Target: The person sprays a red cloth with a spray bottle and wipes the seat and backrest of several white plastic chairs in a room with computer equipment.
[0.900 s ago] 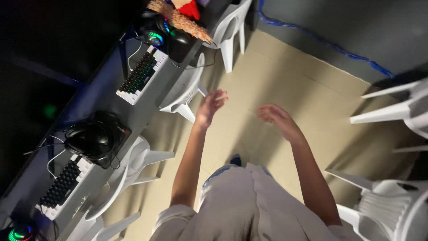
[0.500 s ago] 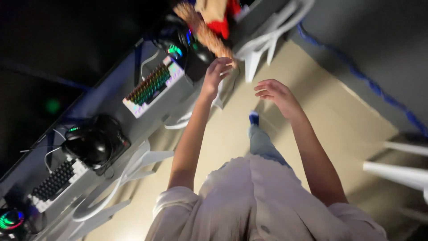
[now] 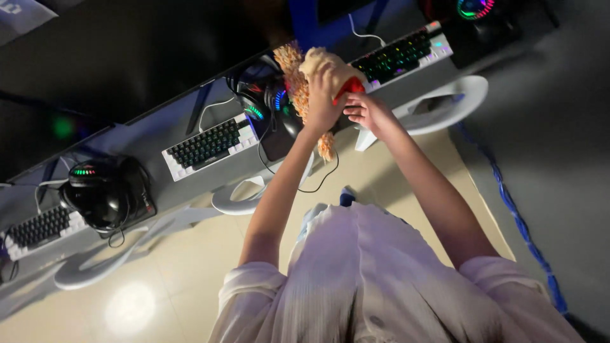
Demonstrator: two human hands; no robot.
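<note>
Both of my hands have moved forward since half a second ago: then they were open in the air above the floor, and now they are at the duster over the edge of the desk.

Going from big to small: the long grey desk (image 3: pixel 159 136) runs from the near left to the far right. Along its front edge stand white plastic chairs (image 3: pixel 445 101), one at the far right and others to the near left. On the desk lie three lit keyboards: one in the middle (image 3: pixel 210 145), one far right (image 3: pixel 400 56), one near left (image 3: pixel 41 227). A black headset (image 3: pixel 101 194) sits between the left and middle keyboards, and a second headset (image 3: pixel 257 95) with coloured lights is just left of my hands.

My left hand (image 3: pixel 324 95) is closed around the duster (image 3: pixel 305 76), a fluffy orange and cream thing with a red handle; its fringe hangs down below my fist. My right hand (image 3: pixel 368 111) touches the red handle with bent fingers; I cannot tell if it really grips it.
</note>
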